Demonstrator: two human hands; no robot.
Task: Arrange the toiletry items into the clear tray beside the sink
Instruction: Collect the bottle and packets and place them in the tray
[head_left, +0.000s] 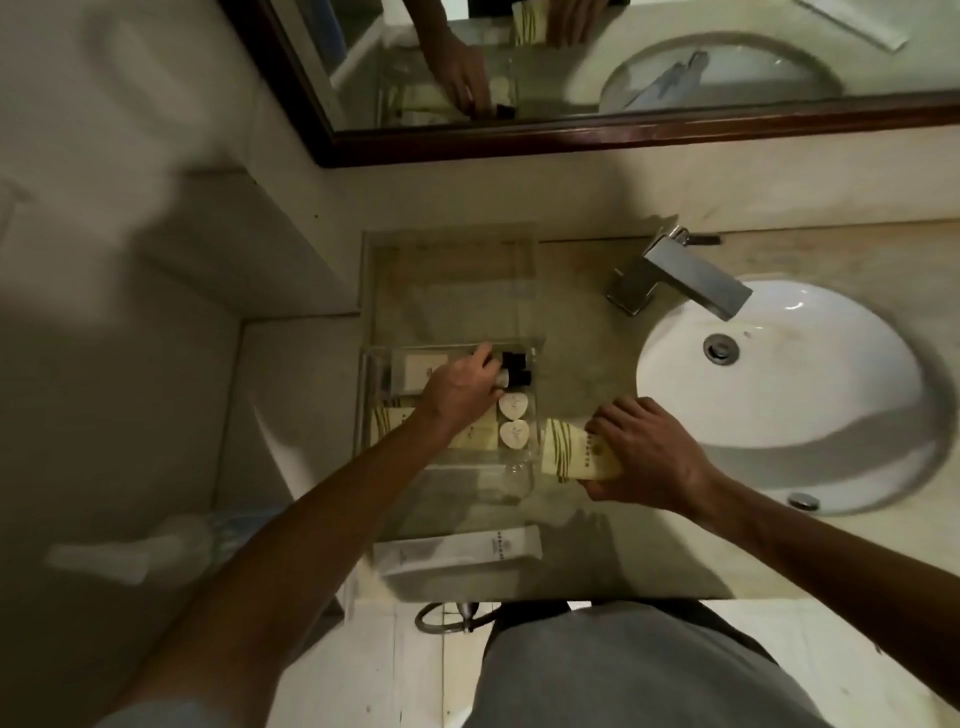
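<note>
A clear tray (524, 291) lies on the counter left of the sink (779, 395). Inside its middle row stand small black-capped bottles (517, 366), a white packet (423, 366), two rounded white soaps (513, 420) and cream packets (472, 434). My left hand (460, 392) reaches into the tray and its fingers close on a small bottle beside the black caps. My right hand (644, 454) rests on the counter just right of the tray, gripping a cream packet with green stripes (569, 456). A long white packet (457, 553) lies on the counter in front of the tray.
A square chrome tap (680, 278) stands behind the basin. A dark-framed mirror (571, 135) hangs on the back wall. The counter's front edge runs just below the long packet, with a chrome ring (441, 618) under it. A wall closes the left side.
</note>
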